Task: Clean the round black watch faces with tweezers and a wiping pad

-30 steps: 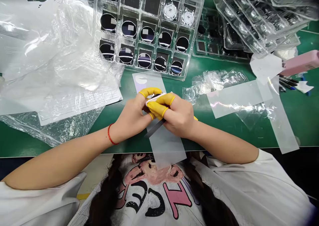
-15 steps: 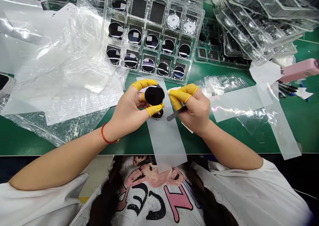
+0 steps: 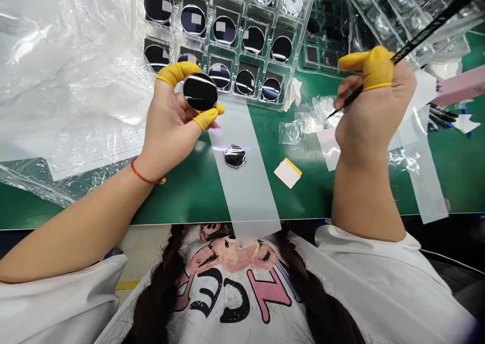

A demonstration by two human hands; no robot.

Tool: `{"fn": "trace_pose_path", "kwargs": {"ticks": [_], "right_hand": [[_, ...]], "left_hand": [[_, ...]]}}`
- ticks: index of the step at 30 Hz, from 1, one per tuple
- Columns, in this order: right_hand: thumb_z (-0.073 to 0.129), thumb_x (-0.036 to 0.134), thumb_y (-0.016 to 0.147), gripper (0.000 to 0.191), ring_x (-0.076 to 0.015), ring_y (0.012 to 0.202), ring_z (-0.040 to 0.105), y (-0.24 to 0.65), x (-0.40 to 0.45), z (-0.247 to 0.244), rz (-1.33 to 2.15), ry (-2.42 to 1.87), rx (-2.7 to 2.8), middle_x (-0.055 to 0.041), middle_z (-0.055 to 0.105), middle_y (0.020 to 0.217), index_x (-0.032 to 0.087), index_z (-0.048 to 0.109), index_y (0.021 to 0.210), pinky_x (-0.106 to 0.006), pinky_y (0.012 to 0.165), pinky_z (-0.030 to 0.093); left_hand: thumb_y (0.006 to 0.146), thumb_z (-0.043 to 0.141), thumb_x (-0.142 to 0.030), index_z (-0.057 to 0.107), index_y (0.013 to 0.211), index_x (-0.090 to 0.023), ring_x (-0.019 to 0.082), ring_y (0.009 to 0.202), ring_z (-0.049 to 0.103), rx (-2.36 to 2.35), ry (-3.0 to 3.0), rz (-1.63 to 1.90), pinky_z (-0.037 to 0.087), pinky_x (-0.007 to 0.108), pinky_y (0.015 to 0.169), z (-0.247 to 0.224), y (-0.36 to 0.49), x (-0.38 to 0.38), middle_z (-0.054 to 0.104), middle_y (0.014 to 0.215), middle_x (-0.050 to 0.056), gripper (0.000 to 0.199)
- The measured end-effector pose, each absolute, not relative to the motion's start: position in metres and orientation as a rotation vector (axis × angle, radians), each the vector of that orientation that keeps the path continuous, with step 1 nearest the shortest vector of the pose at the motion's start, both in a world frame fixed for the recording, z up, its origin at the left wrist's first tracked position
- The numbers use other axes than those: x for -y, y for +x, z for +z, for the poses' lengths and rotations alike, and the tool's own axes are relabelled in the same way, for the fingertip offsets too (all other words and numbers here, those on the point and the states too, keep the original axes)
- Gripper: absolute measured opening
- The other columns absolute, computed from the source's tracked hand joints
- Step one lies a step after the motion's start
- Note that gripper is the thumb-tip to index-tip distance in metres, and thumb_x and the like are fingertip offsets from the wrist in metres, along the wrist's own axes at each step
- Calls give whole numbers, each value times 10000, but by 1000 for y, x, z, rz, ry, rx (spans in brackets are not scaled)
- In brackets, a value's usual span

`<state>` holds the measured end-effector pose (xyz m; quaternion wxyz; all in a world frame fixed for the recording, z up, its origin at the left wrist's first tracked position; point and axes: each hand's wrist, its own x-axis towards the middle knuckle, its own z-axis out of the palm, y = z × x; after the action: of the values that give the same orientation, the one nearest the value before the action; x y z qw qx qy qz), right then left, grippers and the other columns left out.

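My left hand (image 3: 178, 116), in yellow finger cots, grips a round black disc (image 3: 200, 92) by its rim, over the upper end of a translucent strip (image 3: 252, 192). A second, smaller dark disc (image 3: 235, 156) lies on that strip. Raised at the right, my right hand (image 3: 373, 96) is closed around slim dark tweezers (image 3: 351, 97), whose fine tip points down and left above some crumpled clear film (image 3: 312, 119). A small white and yellow pad (image 3: 288, 173) rests on the green table between the strip and my right forearm.
A clear compartment tray (image 3: 237, 48) of round discs stands at the back. Plastic sheets (image 3: 76, 71) cover the left side. Stacked clear trays (image 3: 401, 18) are at the back right. A pink object (image 3: 460, 87), pens (image 3: 441, 116) and more translucent strips (image 3: 430, 182) lie at the right.
My right hand has moved up and right, away from the strip, with the tweezers. My left hand has shifted up and left with the black disc. The smaller disc and the pad now show fully.
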<state>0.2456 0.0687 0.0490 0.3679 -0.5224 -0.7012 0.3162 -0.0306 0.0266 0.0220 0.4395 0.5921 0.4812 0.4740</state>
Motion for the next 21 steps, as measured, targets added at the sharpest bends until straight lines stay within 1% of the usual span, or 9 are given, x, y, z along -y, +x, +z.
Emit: {"fn": "trace_pose_path", "kwargs": {"ticks": [3,5,6,8,11,13,16,19,21], "right_hand": [[689,624,845,420,-200,863,734,242,-69,44,934,-1384,1628,-32,714,870,270,723,1069,-263,595,576],[690,630,841,416,-185,833,732,238,-66,40,1031,-1399,1516,-18,696,831,256,719,1021,-254,590,575],[686,632,843,414,-173,803,727,236,-66,39,1087,-1402,1464,-11,683,805,244,719,985,-251,589,575],[686,610,853,401,-137,720,703,235,-67,36,1210,-1396,1384,-1,656,757,213,716,901,-253,598,578],[766,458,841,280,-96,664,664,235,-69,31,1338,-1354,1317,10,647,754,184,706,828,-270,654,596],[819,344,800,199,-93,685,663,232,-69,24,1361,-1330,1286,17,660,790,191,709,862,-282,692,605],[849,329,757,259,-90,666,658,224,-68,11,1394,-1320,1254,32,664,791,215,704,938,-284,690,609],[868,429,712,350,-83,626,647,213,-66,0,1410,-1332,1218,33,667,762,216,682,918,-251,636,601],[876,466,685,390,-77,616,642,204,-65,-3,1400,-1336,1198,27,676,764,207,667,887,-230,607,597]], "left_hand": [[908,689,-237,356,1282,-211,146,1038,686,-1237,1646,1042,578,347,944,-3,-37,-41,626,1154,-3,501],[873,685,-228,392,1282,-214,189,1073,687,-1269,1756,971,552,377,972,-14,-38,-45,636,1171,22,503],[852,675,-221,408,1287,-219,210,1058,692,-1294,1811,929,547,390,956,-17,-37,-45,651,1148,30,511],[809,653,-211,438,1298,-219,233,941,703,-1365,1925,834,544,395,861,-18,-36,-42,678,1067,41,535],[803,619,-222,473,1313,-189,210,738,652,-1463,2095,654,490,339,684,-11,-36,-34,682,1000,64,531],[831,588,-231,482,1323,-168,194,668,616,-1491,2195,518,450,313,627,-4,-36,-27,671,980,75,506],[902,539,-246,460,1359,-162,206,622,617,-1514,2266,324,441,304,605,5,-33,-15,670,897,63,472],[951,472,-180,453,1377,-180,228,688,685,-1441,2334,302,494,301,642,7,-27,-3,701,887,60,427],[975,405,-117,447,1392,-175,236,877,735,-1341,2407,334,549,310,763,6,-23,3,731,1025,93,423]]}}
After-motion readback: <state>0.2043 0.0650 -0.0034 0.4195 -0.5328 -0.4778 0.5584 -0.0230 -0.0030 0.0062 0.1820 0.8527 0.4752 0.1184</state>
